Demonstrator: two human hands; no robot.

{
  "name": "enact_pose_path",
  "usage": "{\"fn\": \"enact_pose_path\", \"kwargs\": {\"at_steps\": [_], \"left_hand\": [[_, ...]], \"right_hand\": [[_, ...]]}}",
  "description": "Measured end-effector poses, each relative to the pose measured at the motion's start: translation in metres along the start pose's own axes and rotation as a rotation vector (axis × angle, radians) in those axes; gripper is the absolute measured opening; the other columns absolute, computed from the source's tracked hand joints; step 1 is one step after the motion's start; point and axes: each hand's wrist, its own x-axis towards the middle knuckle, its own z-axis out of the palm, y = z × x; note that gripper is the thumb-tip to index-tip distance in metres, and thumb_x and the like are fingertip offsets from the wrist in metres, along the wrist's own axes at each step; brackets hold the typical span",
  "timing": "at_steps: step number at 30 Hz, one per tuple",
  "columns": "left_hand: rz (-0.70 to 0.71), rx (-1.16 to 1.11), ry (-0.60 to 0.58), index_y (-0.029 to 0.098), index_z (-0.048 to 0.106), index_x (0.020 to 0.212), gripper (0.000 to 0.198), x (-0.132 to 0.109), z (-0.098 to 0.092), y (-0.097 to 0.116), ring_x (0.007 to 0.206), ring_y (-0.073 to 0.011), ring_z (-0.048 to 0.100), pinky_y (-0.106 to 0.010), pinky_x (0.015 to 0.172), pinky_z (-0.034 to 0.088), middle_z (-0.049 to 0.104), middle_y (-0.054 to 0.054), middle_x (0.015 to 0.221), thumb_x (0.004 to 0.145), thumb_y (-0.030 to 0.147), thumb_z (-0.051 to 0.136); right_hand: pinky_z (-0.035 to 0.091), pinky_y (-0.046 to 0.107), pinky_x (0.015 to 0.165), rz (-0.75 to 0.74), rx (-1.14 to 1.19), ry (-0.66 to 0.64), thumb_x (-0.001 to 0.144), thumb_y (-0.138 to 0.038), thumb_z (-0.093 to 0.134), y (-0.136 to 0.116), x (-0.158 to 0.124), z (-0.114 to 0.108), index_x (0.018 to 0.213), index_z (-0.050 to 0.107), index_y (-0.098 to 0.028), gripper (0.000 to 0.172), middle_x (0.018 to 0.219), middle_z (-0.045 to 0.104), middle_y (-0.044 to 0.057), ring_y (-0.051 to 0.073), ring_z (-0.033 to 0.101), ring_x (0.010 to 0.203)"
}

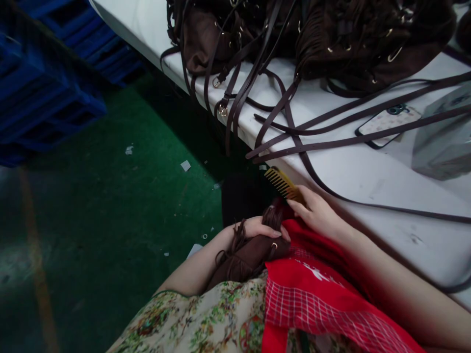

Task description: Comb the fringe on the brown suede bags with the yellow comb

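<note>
1. Right hand (314, 208): fingers closed on 1 end of a yellow wide-tooth comb (285, 185); thumb and fingers pinch it.
2. Comb: tilted, free end up and away from the person, teeth toward the left hand. It's beside the surface's (390, 181) long near edge, above the fringe; comb-fringe contact: cannot tell.
3. Left hand (263, 229): fingers narrow, curled on a dark brown fringed bag (243, 257), at its end nearest the comb. Fringe strands (272, 218) bunch up beyond the fingers; others hang over the wrist.
4. That bag: in the person's lap, off the surface, lying slantwise, 1 gold-tone eyelet (274, 246) visible. Lower end cut off from view by the floral garment (176, 318).
5. Red apron (331, 294) with checked trim, worn over the floral garment, next to the bag.
6. Surface, white: heap of dark brown bags (346, 54) across its far part, gold-tone rings showing.
7. Dark brown straps (331, 125) trail from the heap; several cross the surface, some hang over the long near edge. Round buckle (222, 110) at that edge.
8. Phone (390, 122) in patterned case, under a strap; translucent plastic bag (445, 142) just beside it.
9. Green floor (128, 220): paper scraps (185, 165), yellowish stripe (35, 264), blue pallets (55, 93) stacked well apart from the hands.
</note>
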Motion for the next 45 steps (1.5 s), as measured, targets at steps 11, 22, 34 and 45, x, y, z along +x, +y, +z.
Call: {"fn": "enact_pose_path", "kwargs": {"at_steps": [11, 22, 34, 45], "left_hand": [[-0.004, -0.018, 0.007, 0.013, 0.071, 0.089, 0.038, -0.01, 0.01, 0.002, 0.097, -0.0212, 0.062, -0.035, 0.099, 0.041, 0.069, -0.009, 0.096, 0.07, 0.045, 0.073], [0.058, 0.073, 0.374, 0.016, 0.046, 0.057, 0.058, -0.008, 0.03, -0.012, 0.067, -0.013, 0.055, -0.026, 0.069, 0.045, 0.057, -0.003, 0.066, 0.079, 0.069, 0.048], [0.177, -0.072, 0.326, 0.014, 0.052, 0.056, 0.054, -0.004, 0.018, -0.013, 0.073, -0.016, 0.057, -0.031, 0.078, 0.045, 0.056, -0.004, 0.064, 0.07, 0.065, 0.063], [0.163, 0.118, 0.197, 0.014, 0.054, 0.068, 0.05, -0.009, 0.025, -0.006, 0.074, -0.0141, 0.056, -0.029, 0.077, 0.045, 0.06, -0.005, 0.075, 0.08, 0.062, 0.054]], "right_hand": [[0.039, 0.025, 0.06, -0.219, -0.501, -0.277, 0.096, -0.025, 0.038, 0.006, -0.042, 0.038, 0.097, 0.056, -0.02, 0.019, 0.082, 0.061, 0.002, 0.015, 0.061, 0.07], [0.038, 0.026, 0.054, -0.096, -0.703, -0.281, 0.091, -0.022, 0.043, 0.016, -0.014, 0.052, 0.102, 0.051, -0.018, 0.015, 0.086, 0.066, 0.008, 0.022, 0.066, 0.071], [0.046, 0.028, 0.07, -0.039, -0.339, -0.047, 0.098, -0.032, 0.027, 0.023, -0.026, 0.012, 0.106, 0.055, -0.017, 0.033, 0.086, 0.068, 0.008, 0.019, 0.064, 0.073], [0.036, 0.025, 0.056, -0.215, -0.661, -0.31, 0.091, -0.021, 0.044, -0.006, -0.037, 0.033, 0.096, 0.054, -0.02, 0.011, 0.082, 0.065, 0.005, 0.018, 0.064, 0.07]]}}
